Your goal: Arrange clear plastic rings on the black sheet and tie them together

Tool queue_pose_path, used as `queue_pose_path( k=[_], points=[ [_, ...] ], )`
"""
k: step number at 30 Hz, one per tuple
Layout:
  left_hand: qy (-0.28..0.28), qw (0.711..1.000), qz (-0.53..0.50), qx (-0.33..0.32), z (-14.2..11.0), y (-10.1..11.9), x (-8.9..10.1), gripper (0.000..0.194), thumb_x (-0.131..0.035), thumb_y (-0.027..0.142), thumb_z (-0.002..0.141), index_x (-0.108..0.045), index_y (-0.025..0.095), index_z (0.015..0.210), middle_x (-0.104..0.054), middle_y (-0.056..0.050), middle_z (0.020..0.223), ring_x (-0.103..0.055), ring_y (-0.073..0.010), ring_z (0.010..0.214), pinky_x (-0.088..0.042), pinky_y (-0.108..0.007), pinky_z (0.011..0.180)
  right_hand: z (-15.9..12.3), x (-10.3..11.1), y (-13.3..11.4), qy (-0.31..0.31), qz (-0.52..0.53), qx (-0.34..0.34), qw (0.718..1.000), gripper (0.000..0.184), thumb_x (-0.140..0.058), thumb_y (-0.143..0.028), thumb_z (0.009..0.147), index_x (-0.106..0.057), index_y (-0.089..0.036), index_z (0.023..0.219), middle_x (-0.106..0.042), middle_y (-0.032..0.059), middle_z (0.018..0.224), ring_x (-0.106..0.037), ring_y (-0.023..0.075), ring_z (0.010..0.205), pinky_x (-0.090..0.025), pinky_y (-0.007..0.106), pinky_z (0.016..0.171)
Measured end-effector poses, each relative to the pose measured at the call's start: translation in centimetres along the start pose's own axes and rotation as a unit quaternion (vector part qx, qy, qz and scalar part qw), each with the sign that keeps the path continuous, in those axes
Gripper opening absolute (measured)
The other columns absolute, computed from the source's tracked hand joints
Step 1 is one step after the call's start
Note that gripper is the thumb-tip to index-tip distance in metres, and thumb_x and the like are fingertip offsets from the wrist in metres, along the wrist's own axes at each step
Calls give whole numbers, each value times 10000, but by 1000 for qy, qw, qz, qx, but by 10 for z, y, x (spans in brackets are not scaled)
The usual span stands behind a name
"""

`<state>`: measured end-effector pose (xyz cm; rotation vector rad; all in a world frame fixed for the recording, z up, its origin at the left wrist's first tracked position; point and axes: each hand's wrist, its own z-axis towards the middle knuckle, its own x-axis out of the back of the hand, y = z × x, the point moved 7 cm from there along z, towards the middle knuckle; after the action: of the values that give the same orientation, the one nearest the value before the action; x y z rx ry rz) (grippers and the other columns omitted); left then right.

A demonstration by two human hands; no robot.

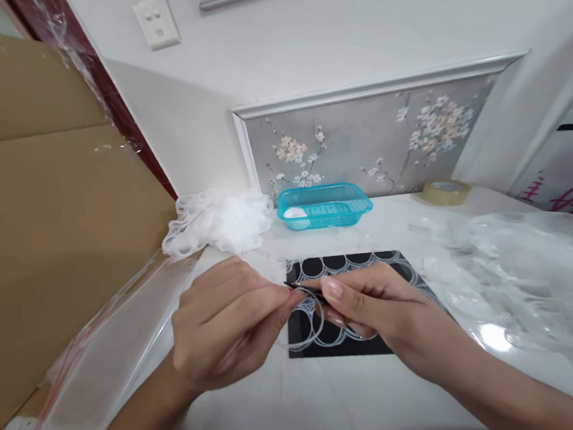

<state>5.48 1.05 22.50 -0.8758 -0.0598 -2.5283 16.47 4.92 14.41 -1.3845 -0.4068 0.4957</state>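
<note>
Head view, nearest first: the bare left hand (238, 319) and right hand (374, 294) meet over a white tabletop (263, 411). The left thumb and index finger are pinched together, with no gap showing, on one end of a thin pale strip (321, 318). The right fingers are curled closed around a small dark tool (313, 291), whose narrow, pointed tip reaches the left fingertips; its exact kind cannot be told.

The strip is slim, greyish and see-through, bowing out between the hands in a smooth open curve. It hangs just above a black sheet (333, 351) covered in rows of pale circles; whether these are printed or laid on is unclear.

Right of the sheet spreads a heap of clear, crinkled plastic (517, 275). Beyond, a bundle of white, frilly loops (227, 220) sits beside a translucent turquoise basket (337, 218) with something white inside, and a roll of yellowish tape (446, 192) lies near the wall (302, 46), below a floral panel (360, 135).
</note>
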Motion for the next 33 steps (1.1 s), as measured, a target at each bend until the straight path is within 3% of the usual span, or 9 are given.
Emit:
queue_pose_path(
  k=[9, 25, 33],
  points=[
    [25, 1000, 5, 12, -1, -2, 1, 133, -680, 41, 739, -593, 142, 747, -589, 16, 566, -534, -89, 506, -427, -236, 489, 2, -1, 1, 1, 22, 0, 1000, 477, -439, -497, 920, -381, -162, 585, -222, -44, 569, -163, 78, 521, -120, 286, 486],
    [0, 1000, -1, 14, -2, -2, -2, 118, -681, 52, 748, -599, 137, 754, -590, 11, 583, -536, -87, 514, -436, -240, 486, 0, -2, -3, -2, 13, 16, 1000, 487, -429, -458, 938, -301, -168, 568, -190, -51, 549, -159, 80, 526, -128, 284, 479],
    [14, 1000, -23, 13, -2, -5, -1, 141, -697, 26, 717, -602, 120, 761, -590, -1, 571, -524, -101, 502, -421, -257, 470, 0, -1, -2, 10, -1, 16, 1000, 497, -429, -481, 929, -288, -171, 567, -194, -41, 567, -165, 89, 538, -131, 283, 487]
  ],
)
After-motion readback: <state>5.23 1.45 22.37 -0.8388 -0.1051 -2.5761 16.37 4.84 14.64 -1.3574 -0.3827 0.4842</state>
